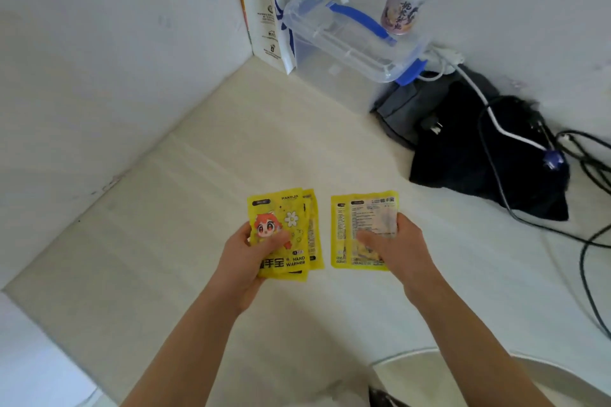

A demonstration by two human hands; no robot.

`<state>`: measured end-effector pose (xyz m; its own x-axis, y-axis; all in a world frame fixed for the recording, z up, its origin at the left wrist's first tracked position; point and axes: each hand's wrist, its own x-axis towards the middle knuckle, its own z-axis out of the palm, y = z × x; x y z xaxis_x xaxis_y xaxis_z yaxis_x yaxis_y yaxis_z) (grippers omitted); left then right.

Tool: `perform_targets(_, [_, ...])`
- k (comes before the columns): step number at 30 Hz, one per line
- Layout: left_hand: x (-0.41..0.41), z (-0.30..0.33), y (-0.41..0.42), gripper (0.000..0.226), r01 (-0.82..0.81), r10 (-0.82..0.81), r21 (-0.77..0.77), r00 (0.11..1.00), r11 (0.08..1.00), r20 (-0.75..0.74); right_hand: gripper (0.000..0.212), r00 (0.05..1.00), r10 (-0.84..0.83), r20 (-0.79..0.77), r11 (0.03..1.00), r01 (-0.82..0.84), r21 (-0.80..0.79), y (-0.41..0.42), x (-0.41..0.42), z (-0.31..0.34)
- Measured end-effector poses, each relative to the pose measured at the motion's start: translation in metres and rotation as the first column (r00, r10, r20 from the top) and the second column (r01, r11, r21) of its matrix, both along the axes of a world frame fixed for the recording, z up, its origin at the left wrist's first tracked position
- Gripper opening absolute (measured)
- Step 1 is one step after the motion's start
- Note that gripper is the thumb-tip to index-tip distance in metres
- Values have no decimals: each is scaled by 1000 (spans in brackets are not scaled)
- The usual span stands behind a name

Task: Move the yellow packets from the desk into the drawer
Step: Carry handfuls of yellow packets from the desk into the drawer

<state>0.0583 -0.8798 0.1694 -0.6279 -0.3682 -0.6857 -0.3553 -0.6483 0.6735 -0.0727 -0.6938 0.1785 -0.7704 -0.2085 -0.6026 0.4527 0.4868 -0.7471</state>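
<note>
- The left hand (246,251) grips a small stack of yellow packets (284,235), thumb curled across the front one; that front packet shows a cartoon face and the words "HAND WARMER", and at least one more packet edge peeks out behind it
- The right hand (396,248) grips a second set of yellow packets (360,225), printed back side up, thumb pressed on top
- Both sets are held above the pale bench (231,149), side by side but apart
- Beyond the packets, at the back of the bench, a clear plastic box (344,43) with blue clips stands beside a white paper bag (269,10)
- To the right of that box, a black cloth (479,155) lies under tangled cables (496,122)
</note>
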Motion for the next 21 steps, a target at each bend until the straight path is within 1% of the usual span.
perform_targets(4, [41, 6, 26, 36, -14, 15, -76, 1000, 997, 17, 31, 997, -70, -13, 997, 70, -19, 29, 60, 3])
perform_targets(9, [89, 10, 58, 34, -22, 24, -126, 1000, 992, 18, 30, 992, -118, -45, 993, 119, 12, 65, 131, 7])
perform_targets(14, [133, 21, 95, 35, 47, -48, -169, 999, 985, -1, 23, 976, -204, -75, 979, 203, -13, 110, 201, 19])
perform_targets(18, [149, 28, 125, 36, 111, -115, -210, 993, 971, -5, 20, 959, -276, -73, 961, 273, -42, 147, 237, 26])
perform_targets(21, [158, 33, 151, 42, 186, -189, -240, 982, 953, 10, 18, 938, -336, -79, 941, 332, -68, 179, 260, 33])
